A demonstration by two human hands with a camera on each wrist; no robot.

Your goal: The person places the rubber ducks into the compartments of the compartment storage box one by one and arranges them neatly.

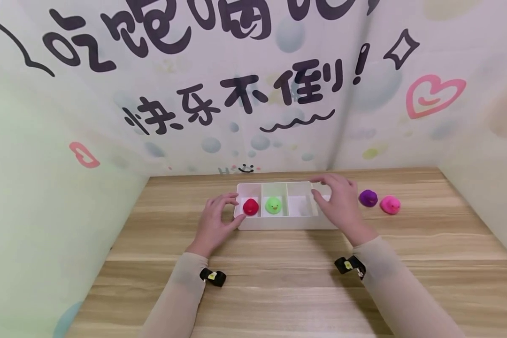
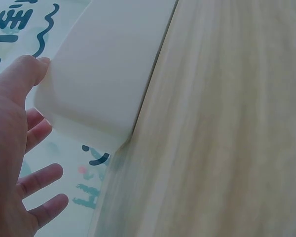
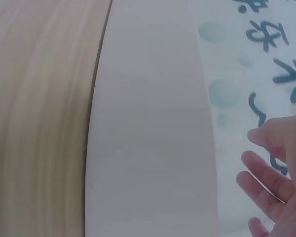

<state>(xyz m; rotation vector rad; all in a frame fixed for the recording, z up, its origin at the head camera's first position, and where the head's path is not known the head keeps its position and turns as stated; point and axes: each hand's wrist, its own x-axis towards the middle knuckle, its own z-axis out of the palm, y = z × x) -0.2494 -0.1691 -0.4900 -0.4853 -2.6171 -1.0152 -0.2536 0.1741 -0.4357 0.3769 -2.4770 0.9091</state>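
Note:
A long white divided box (image 1: 279,223) lies on the table. Its left compartment holds a red rubber duck (image 1: 250,207), and a green rubber duck (image 1: 273,205) sits in the one beside it. My left hand (image 1: 214,222) holds the box's left end, with the thumb at the front corner and the fingers round the far side; the left wrist view shows the thumb on the rim. My right hand (image 1: 340,199) is above the box's right end, thumb and fingers apart, nothing visible between them. It hides part of the rightmost compartment.
A purple rubber duck (image 1: 368,198) and a pink rubber duck (image 1: 390,204) rest on the wooden table (image 1: 274,286) to the right of the box. Close behind the box stands a printed wall sheet (image 1: 186,155) with lettering. Side walls border the table left and right.

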